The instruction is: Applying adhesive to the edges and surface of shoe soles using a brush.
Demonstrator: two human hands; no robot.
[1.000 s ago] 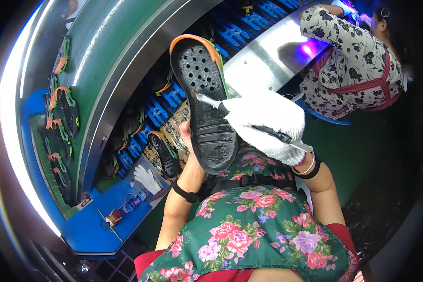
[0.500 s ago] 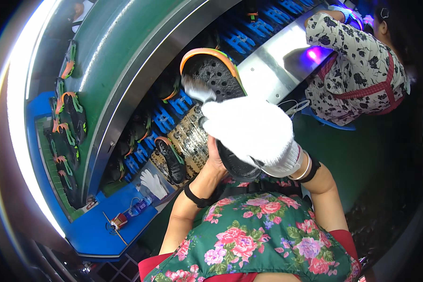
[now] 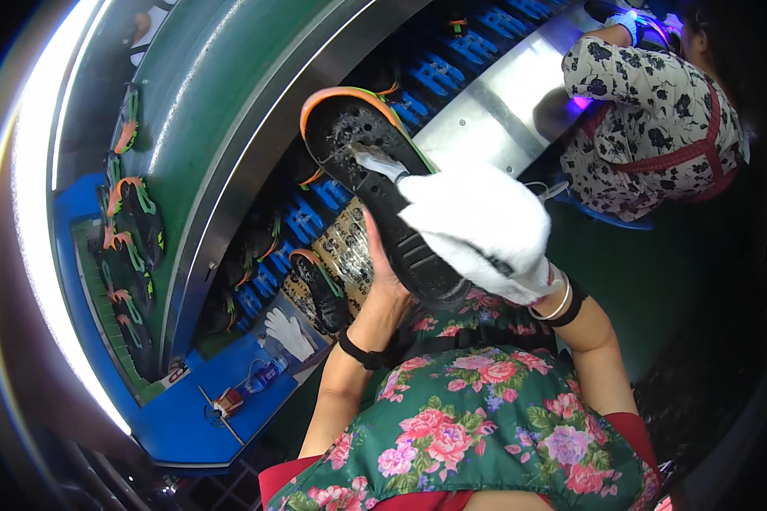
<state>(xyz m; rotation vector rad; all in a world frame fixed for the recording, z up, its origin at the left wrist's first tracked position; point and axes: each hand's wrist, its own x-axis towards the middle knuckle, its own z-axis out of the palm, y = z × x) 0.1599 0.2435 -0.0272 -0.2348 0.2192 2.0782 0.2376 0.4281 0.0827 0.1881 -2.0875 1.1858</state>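
A black shoe (image 3: 400, 228), edged in orange and green at its far end, is held tilted in front of my apron. Wet, shiny patches cover its far part. My bare left hand (image 3: 382, 260) grips the shoe's left edge, with most of the fingers hidden beneath. On my right hand (image 3: 481, 226) is a white knitted glove; it is closed on a brush (image 3: 375, 160). The pale, wet bristles rest on the black surface near the orange end. The glove hides most of the brush's handle.
Behind the shoe run blue racks (image 3: 302, 223) carrying more shoes, beside a curved green conveyor (image 3: 222, 64). A shoe (image 3: 320, 285) lies on stained cardboard (image 3: 347, 247). White gloves (image 3: 288, 334) and a bottle (image 3: 267, 375) sit on a blue table (image 3: 179, 426). A co-worker (image 3: 656, 128) sits at right.
The brush and gloved right hand have shifted back toward me and right along the shoe. The shoe has swung slightly left, exposing more of its length.
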